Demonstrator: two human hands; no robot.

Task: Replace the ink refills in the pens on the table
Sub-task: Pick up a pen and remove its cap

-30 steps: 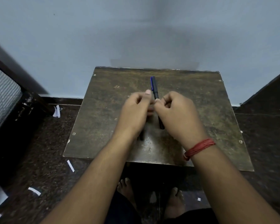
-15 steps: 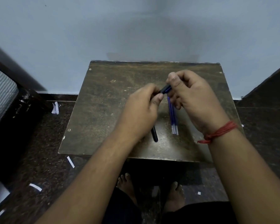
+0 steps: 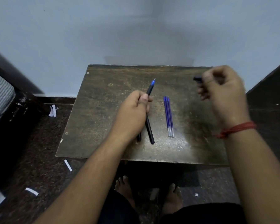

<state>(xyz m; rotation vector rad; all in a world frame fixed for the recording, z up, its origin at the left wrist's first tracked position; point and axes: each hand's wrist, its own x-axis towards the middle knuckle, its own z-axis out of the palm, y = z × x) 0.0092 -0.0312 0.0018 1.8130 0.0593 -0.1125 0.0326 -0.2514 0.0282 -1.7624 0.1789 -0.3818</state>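
Observation:
My left hand point(image 3: 132, 112) grips a black pen point(image 3: 150, 88) above the small brown table point(image 3: 100, 113). The pen's uncapped blue tip points up and away. My right hand point(image 3: 221, 92), blurred, is raised over the table's far right corner and pinches the dark pen cap point(image 3: 197, 78). A second black pen point(image 3: 149, 130) lies on the table just right of my left wrist. The end of a third pen point(image 3: 139, 138) shows from under that wrist. Three blue ink refills point(image 3: 168, 117) lie side by side at the table's middle.
The table stands against a pale blue wall. A dark chair point(image 3: 5, 101) is at the left and dark furniture point(image 3: 271, 88) at the right. Paper scraps point(image 3: 68, 165) lie on the dark floor. My bare feet point(image 3: 124, 185) are under the table's near edge.
My hands have parted. The right hand pulled the cap off the pen and swung it to the far right. The left hand keeps the pen, its blue tip now bare.

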